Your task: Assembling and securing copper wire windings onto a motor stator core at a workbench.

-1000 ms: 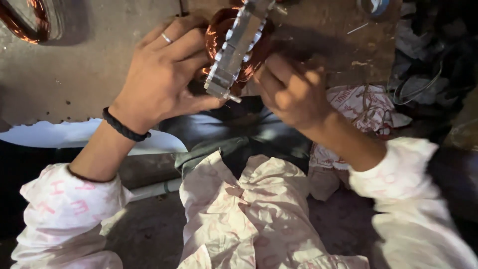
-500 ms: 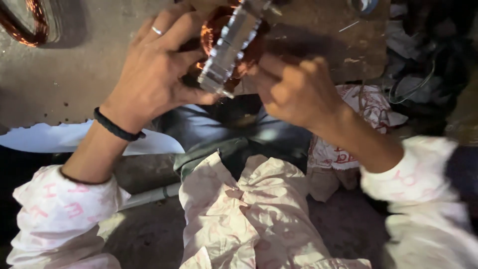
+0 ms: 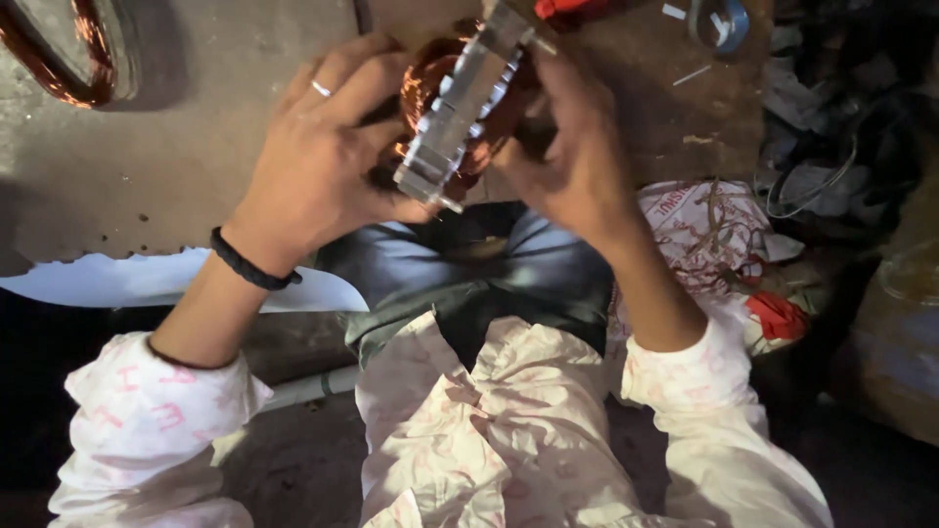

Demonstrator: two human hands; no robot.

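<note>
Raised, tilted copper-wound stator (image 3: 460, 112)

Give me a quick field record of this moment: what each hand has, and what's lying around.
left hand: grip on the left side of the motor stator
right hand: grip on its right side
motor stator: grey metal core on edge, copper windings, held between both hands above the lap
surface: brown board
upper left: loose copper wire coil
right: printed cloth bag
wrist: black band
</note>
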